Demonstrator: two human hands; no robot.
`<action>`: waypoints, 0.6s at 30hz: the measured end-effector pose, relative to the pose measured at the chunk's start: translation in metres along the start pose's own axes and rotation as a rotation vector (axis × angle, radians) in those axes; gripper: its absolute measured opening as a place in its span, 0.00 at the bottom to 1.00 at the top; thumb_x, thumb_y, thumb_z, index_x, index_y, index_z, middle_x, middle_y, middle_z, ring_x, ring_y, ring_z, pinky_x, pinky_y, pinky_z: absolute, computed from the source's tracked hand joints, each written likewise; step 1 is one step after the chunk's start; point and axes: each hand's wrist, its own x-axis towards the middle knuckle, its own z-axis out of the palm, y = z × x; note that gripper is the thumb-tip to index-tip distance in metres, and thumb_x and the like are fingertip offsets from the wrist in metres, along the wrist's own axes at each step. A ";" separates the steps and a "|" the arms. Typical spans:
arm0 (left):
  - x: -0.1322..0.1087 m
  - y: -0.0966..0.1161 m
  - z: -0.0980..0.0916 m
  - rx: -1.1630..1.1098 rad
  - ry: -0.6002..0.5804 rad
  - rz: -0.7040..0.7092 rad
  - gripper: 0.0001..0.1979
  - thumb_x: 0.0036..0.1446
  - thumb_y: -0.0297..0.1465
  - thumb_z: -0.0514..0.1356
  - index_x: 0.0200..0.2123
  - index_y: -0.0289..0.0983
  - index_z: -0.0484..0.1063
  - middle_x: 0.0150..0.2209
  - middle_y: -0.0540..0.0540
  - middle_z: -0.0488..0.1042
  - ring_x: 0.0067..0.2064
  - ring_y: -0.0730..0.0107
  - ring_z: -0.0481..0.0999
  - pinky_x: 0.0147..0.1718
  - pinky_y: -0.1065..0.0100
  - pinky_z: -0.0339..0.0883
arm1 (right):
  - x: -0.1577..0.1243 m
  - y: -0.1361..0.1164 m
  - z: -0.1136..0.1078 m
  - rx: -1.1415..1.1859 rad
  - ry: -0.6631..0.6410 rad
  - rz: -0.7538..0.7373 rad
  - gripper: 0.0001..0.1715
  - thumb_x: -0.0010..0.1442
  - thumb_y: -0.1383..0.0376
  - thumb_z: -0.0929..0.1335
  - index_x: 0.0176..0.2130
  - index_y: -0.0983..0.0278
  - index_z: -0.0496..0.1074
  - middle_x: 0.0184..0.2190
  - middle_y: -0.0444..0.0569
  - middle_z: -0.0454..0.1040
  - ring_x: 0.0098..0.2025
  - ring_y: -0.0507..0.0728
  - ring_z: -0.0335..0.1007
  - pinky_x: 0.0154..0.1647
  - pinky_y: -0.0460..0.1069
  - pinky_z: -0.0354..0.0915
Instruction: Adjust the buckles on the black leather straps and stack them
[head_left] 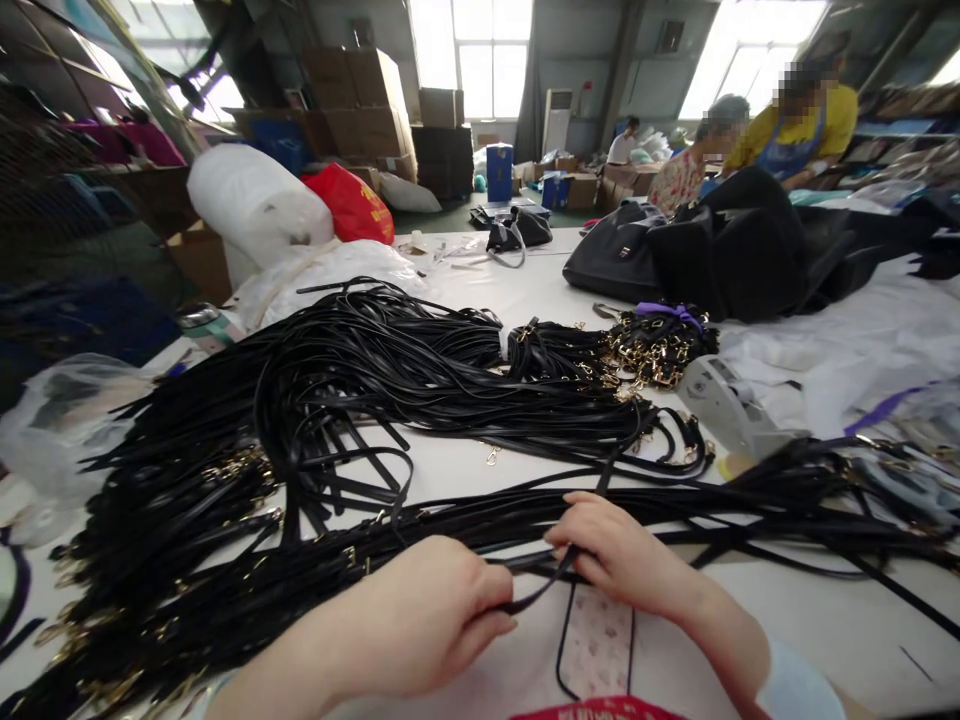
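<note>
Strap of narrow black leather-look material (541, 596) ran in a short curve between your left hand (442, 612) and right hand (615, 548), above the white tabletop (817, 620). Your left thumb and curled fingers pinched it closely; your right fingertips, nearly together, held it too. Beyond both hands spread a heap of long black straps with gold-coloured metal clasps (405, 355).
</note>
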 end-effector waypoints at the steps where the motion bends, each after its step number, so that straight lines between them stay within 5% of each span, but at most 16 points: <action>1: -0.011 -0.004 -0.003 -0.023 0.015 -0.038 0.13 0.65 0.36 0.51 0.31 0.40 0.71 0.27 0.52 0.76 0.27 0.72 0.72 0.26 0.72 0.58 | 0.000 0.000 -0.006 0.026 -0.039 0.003 0.13 0.61 0.69 0.65 0.43 0.60 0.76 0.37 0.47 0.79 0.43 0.56 0.74 0.57 0.53 0.64; 7: -0.084 -0.077 -0.012 -0.053 0.212 -0.502 0.21 0.62 0.48 0.50 0.39 0.41 0.76 0.35 0.51 0.79 0.35 0.66 0.76 0.36 0.72 0.66 | -0.020 0.025 -0.068 0.120 -0.073 0.320 0.19 0.64 0.53 0.66 0.32 0.63 0.75 0.25 0.46 0.75 0.28 0.52 0.69 0.30 0.45 0.62; 10: -0.119 -0.099 -0.003 -0.080 0.241 -0.688 0.26 0.56 0.54 0.51 0.42 0.42 0.77 0.42 0.51 0.80 0.41 0.61 0.77 0.44 0.69 0.69 | -0.039 0.036 -0.089 0.218 -0.251 0.541 0.25 0.61 0.48 0.65 0.26 0.64 0.70 0.19 0.43 0.70 0.21 0.48 0.62 0.22 0.43 0.57; 16: -0.140 -0.104 0.026 -0.263 0.055 -0.731 0.21 0.55 0.51 0.54 0.40 0.46 0.79 0.42 0.56 0.80 0.43 0.65 0.77 0.46 0.73 0.68 | -0.085 0.049 -0.059 0.444 -0.820 0.789 0.27 0.60 0.45 0.65 0.32 0.65 0.74 0.19 0.44 0.71 0.14 0.46 0.54 0.15 0.42 0.50; 18: -0.136 -0.104 0.033 -0.257 0.113 -0.793 0.17 0.50 0.50 0.59 0.34 0.47 0.80 0.36 0.59 0.80 0.39 0.68 0.77 0.42 0.74 0.69 | -0.096 0.058 -0.040 0.515 -0.895 0.839 0.29 0.58 0.42 0.65 0.32 0.66 0.74 0.17 0.44 0.71 0.14 0.46 0.53 0.15 0.42 0.51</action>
